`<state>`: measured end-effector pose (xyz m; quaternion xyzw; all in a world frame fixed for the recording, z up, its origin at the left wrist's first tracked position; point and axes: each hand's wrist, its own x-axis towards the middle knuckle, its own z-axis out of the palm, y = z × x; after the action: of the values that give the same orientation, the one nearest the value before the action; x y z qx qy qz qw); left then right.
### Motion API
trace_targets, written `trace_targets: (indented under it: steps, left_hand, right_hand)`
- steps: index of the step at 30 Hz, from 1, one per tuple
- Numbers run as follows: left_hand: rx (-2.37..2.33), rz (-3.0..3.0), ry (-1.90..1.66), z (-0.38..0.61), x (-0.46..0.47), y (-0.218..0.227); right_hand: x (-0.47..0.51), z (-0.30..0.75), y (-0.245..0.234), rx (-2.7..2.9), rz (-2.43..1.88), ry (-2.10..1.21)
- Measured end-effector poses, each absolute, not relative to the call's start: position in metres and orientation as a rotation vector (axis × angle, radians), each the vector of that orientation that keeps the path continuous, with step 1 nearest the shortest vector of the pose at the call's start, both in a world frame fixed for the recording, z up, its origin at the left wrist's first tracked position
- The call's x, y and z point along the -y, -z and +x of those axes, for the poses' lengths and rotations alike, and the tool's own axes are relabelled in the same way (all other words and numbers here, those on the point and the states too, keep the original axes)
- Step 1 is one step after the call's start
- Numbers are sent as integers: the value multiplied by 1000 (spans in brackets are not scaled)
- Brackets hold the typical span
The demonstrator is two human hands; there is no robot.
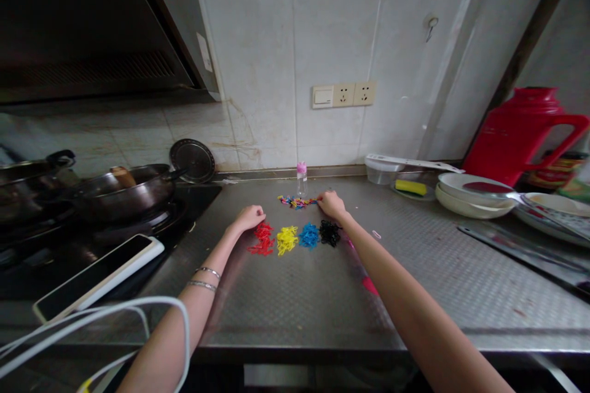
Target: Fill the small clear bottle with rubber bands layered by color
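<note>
Small coloured paper clips lie in separate piles on the metal counter: a red pile (262,239), a yellow pile (287,239), a blue pile (308,236) and a black pile (330,233). Behind them spreads a mixed pile (297,202) of several colours. My right hand (330,204) is at its right end, fingertips pinched together at the clips; what they grip is too small to tell. My left hand (251,217) rests just behind and left of the red pile, fingers curled closed, their contents hidden. A clear bottle (302,183) with a pink cap stands upright behind the mixed pile.
One loose paper clip (377,234) lies right of my right forearm. A phone-like device (99,276) and white cables are at the left, near the stove with a pan (124,196). Bowls (470,204), a knife (520,255) and a red thermos (511,135) occupy the right.
</note>
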<state>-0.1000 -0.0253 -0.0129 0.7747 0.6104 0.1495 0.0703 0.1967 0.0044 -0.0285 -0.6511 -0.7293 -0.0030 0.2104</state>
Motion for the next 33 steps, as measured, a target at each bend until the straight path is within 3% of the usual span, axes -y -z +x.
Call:
trace_targets:
  steps: [12, 23, 33]
  left_hand:
    - [-1807, 2328, -477, -101, 26, 14]
    - [-1860, 2367, -405, -98, 26, 12]
    - [-1853, 2418, -357, -95, 29, 8]
  right_hand:
    - [0, 203, 27, 2001, -1780, 72]
    - [20, 210, 10, 1972, -1663, -56]
    - [31, 206, 29, 1768, -1521, -260]
